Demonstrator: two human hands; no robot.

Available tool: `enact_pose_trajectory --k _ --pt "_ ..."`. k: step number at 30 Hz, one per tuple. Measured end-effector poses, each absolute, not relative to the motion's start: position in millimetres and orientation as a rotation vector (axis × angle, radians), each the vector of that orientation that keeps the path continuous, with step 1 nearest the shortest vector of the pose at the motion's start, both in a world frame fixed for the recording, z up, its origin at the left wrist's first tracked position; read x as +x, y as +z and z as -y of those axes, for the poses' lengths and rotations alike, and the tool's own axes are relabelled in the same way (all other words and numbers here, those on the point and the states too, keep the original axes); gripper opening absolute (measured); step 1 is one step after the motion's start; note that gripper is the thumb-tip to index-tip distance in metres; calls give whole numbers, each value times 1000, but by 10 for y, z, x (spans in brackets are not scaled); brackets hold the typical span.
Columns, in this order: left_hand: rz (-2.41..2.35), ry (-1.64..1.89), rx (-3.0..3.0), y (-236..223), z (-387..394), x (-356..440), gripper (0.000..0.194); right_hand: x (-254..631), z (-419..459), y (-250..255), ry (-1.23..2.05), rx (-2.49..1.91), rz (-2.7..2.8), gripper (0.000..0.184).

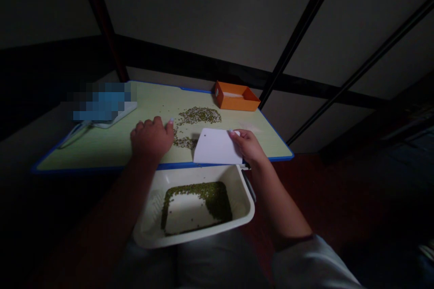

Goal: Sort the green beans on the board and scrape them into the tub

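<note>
My right hand point(250, 145) grips a white plastic scraper point(219, 146) by its right end, thumb on top. The scraper is held at the table's near edge, beside small green grains that look like mung beans point(200, 116), spread in a loose patch. Left of the beans, my left hand point(151, 137) rests on the tabletop. Its thumb is apart from the partly bent fingers, and nothing shows in it. Directly below the table edge, a white plastic bin point(247, 216) has more green beans point(219, 201) along its bottom, heaped toward the right.
An orange open box point(237, 104) stands at the table's back right corner. At the left lies a white device point(118, 115) with a blurred-out blue screen and a cable. The pale green table point(101, 149) has a blue rim. Behind it is a panelled wall point(203, 18).
</note>
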State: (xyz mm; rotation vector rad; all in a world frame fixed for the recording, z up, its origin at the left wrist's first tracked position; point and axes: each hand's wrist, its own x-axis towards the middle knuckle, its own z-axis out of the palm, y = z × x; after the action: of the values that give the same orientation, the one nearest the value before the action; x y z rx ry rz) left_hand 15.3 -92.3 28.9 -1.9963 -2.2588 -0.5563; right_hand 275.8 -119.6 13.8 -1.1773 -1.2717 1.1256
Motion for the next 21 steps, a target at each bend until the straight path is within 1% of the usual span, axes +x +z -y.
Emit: enact_pose_trajectory --k 3,6,11,14,17,21 --pt "2265 -542 -1996 307 931 158 65 2773 1203 120 1102 -1136 1222 53" --pt "2279 -542 -2000 318 934 161 64 2834 1214 101 994 -1094 1069 52" --pt "2295 -525 -2001 335 936 162 62 3095 1372 131 567 -1104 880 47" --pt "2294 -479 -2004 358 942 163 62 3248 1523 185 394 -1175 859 48" --pt "2308 -450 -2021 387 946 162 61 3304 1622 210 341 -1262 873 52" --pt "2316 -412 -2033 416 947 161 62 3232 1665 164 345 -1332 978 51"
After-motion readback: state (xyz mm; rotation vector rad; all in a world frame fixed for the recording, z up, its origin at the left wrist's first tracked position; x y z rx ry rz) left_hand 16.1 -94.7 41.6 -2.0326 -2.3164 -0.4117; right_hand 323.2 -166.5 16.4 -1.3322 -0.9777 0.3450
